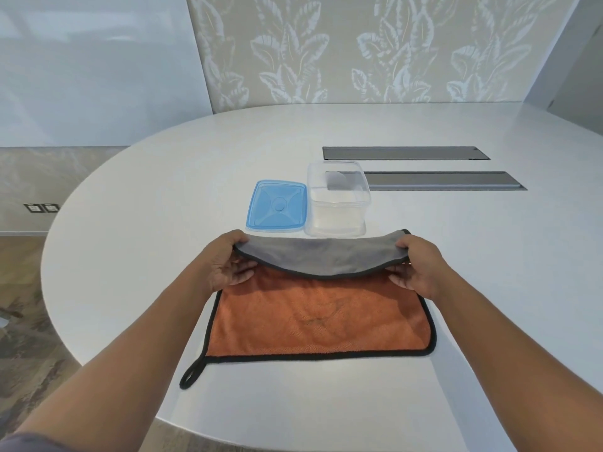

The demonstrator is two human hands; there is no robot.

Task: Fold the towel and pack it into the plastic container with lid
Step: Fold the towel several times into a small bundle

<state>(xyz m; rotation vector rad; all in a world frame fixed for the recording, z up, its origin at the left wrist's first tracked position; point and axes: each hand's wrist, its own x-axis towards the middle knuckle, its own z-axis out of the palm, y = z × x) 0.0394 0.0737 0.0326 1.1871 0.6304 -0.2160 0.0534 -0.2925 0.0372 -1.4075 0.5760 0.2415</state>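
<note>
Head view: the towel (318, 318) lies on the table (130, 256), orange face up, its far edge lifted and turned toward the person so the grey underside shows. The left hand (228, 265) pinches the far-left corner; the right hand (414, 265) pinches the far-right one. It looks light, soft and limp, sagging between the 2 grips, so corners are the sound hold. Its long axis runs left to right, its loop (191, 375) at the near-left corner. The box (337, 200) stands open just beyond, the lid (277, 205) touching its left side.

No readable txt, labels or nos. anywhere.
</note>
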